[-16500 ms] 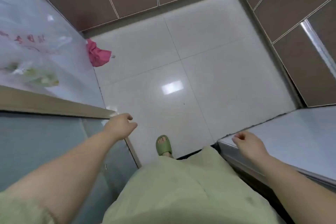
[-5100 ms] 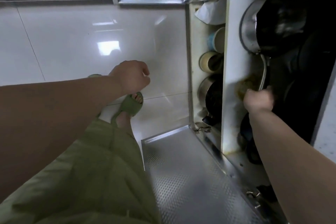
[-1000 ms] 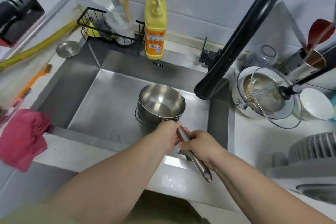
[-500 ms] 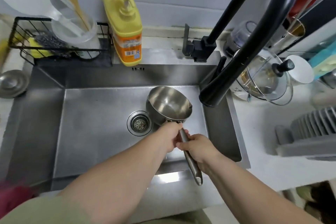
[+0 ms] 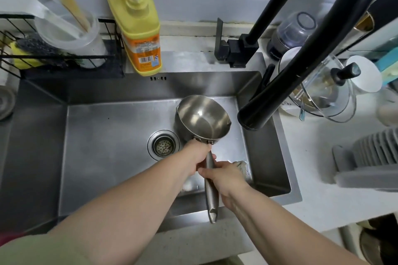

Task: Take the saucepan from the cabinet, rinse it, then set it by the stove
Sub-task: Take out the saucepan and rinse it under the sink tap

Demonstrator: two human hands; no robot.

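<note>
Two hands [image 5: 199, 155] [image 5: 224, 175], one saucepan [image 5: 202, 117]

A yellow soap bottle [image 5: 137, 28] is seen at upper centre, a wire rack [image 5: 53, 58] (holding a scrubber) at upper left. A glass lid [image 5: 325, 92] is set at right, a grey dish rack [image 5: 370, 163] below it.

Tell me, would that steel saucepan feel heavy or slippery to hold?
Probably light: the saucepan looks small, thin-walled and empty. Its long smooth handle could turn slippery once wet. The bowl likely pulls down, hence the left hand and right hand.
</note>
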